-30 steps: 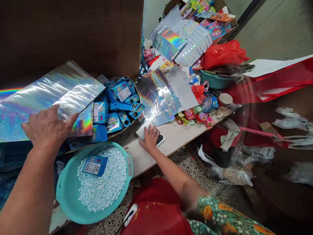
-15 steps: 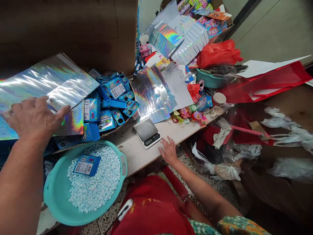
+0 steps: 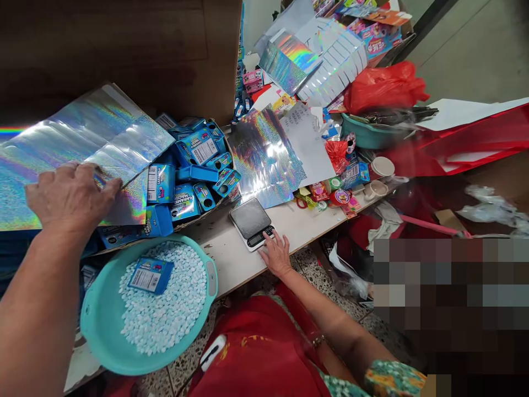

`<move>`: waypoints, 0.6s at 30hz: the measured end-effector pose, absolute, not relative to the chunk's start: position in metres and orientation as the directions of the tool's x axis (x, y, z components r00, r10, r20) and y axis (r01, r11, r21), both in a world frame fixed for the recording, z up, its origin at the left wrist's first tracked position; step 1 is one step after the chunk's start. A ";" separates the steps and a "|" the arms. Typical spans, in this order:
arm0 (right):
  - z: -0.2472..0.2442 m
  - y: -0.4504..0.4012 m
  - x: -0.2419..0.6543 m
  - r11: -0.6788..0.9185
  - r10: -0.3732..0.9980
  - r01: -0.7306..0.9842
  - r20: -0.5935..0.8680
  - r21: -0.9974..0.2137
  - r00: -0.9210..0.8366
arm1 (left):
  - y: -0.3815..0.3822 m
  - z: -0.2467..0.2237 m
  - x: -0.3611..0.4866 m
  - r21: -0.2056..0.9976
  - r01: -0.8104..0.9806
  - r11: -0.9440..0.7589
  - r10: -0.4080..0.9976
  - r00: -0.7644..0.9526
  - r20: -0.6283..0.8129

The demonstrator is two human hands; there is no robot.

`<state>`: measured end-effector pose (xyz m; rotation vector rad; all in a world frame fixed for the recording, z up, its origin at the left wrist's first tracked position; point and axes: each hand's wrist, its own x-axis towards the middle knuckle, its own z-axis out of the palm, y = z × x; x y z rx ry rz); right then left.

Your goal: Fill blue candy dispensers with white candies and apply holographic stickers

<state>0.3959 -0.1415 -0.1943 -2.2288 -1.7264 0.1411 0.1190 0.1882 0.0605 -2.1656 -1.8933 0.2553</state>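
Observation:
My left hand (image 3: 72, 196) rests with spread fingers on shiny holographic sheets (image 3: 103, 129), which lie over a carton of blue candy boxes (image 3: 198, 146). At the bench edge, my right hand (image 3: 276, 253) is at the small digital kitchen scale (image 3: 250, 220), its fingertips at the button panel. The scale's plate is bare. In front of the carton sits a turquoise basin (image 3: 97, 336) holding many pale blue and white candies (image 3: 173, 309). One blue candy box (image 3: 151, 274) lies on top of them.
More holographic sheets (image 3: 268, 160) and a white paper (image 3: 308, 143) lie behind the scale. Small wrapped items (image 3: 341, 197) and a white cup (image 3: 382, 166) stand to the right. A red plastic bag (image 3: 384, 88) sits on another basin (image 3: 367, 132). A pixelated patch hides the lower right.
My right hand has moved left from beside the scale onto its button panel. My left hand has slid slightly right on the sheets. The view has shifted a little.

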 end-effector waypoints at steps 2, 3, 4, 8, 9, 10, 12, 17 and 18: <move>-0.193 -0.139 0.393 -0.262 0.947 0.908 0.097 -0.327 0.308 | 0.187 0.060 0.118 -0.305 0.944 -0.125 0.989 0.144 0.042; -0.192 -0.137 0.393 -0.278 0.941 0.900 0.090 -0.335 0.325 | 0.186 0.060 0.117 -0.304 0.943 -0.133 0.987 0.154 0.045; -0.191 -0.136 0.392 -0.289 0.938 0.894 0.085 -0.343 0.336 | 0.185 0.060 0.116 -0.300 0.943 -0.143 0.985 0.165 0.049; -0.185 -0.133 0.399 -0.276 0.940 0.882 0.086 -0.381 0.331 | 0.184 0.061 0.113 -0.273 0.944 -0.187 0.976 0.210 0.057; -0.183 -0.134 0.402 -0.261 0.942 0.880 0.097 -0.397 0.323 | 0.185 0.062 0.113 -0.267 0.947 -0.179 0.978 0.200 0.053; -0.180 -0.134 0.404 -0.244 0.942 0.877 0.115 -0.413 0.316 | 0.185 0.062 0.113 -0.257 0.952 -0.168 0.981 0.186 0.049; -0.174 -0.131 0.407 -0.223 0.933 0.869 0.161 -0.441 0.321 | 0.186 0.062 0.113 -0.226 0.964 -0.139 0.984 0.160 0.081; -0.168 -0.087 0.383 -0.232 0.926 0.889 0.191 -0.395 0.326 | 0.186 0.066 0.113 -0.187 0.970 -0.154 0.945 0.200 0.258; -0.168 -0.073 0.375 -0.212 0.941 0.905 0.171 -0.369 0.291 | 0.186 0.067 0.113 -0.193 0.966 -0.171 0.946 0.216 0.243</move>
